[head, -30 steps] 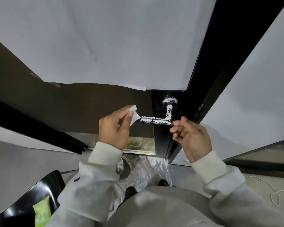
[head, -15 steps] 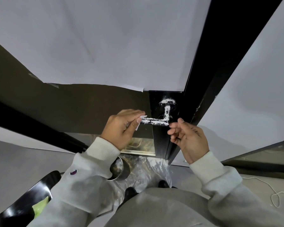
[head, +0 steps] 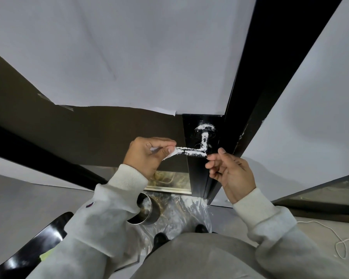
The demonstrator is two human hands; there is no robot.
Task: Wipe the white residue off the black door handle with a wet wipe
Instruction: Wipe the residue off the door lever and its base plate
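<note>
The black door handle [head: 191, 152] juts out from a black door stile, its lever and round base speckled with white residue. My left hand [head: 147, 154] pinches a small folded white wet wipe [head: 170, 155] between thumb and fingers, and the wipe touches the lever's left tip. My right hand [head: 228, 170] hovers just below and to the right of the lever's elbow. Its fingers are loosely curled and hold nothing.
White paper [head: 129, 57] covers the door panel above the handle. On the floor below lie a clear plastic sheet [head: 179, 216] and a steel cup [head: 145, 210]. A black chair [head: 34, 252] with a green packet stands at lower left, and a white cord [head: 338, 240] trails at lower right.
My left hand has moved right with the wipe, from just clear of the lever to touching its tip. My right hand stayed under the handle's elbow.
</note>
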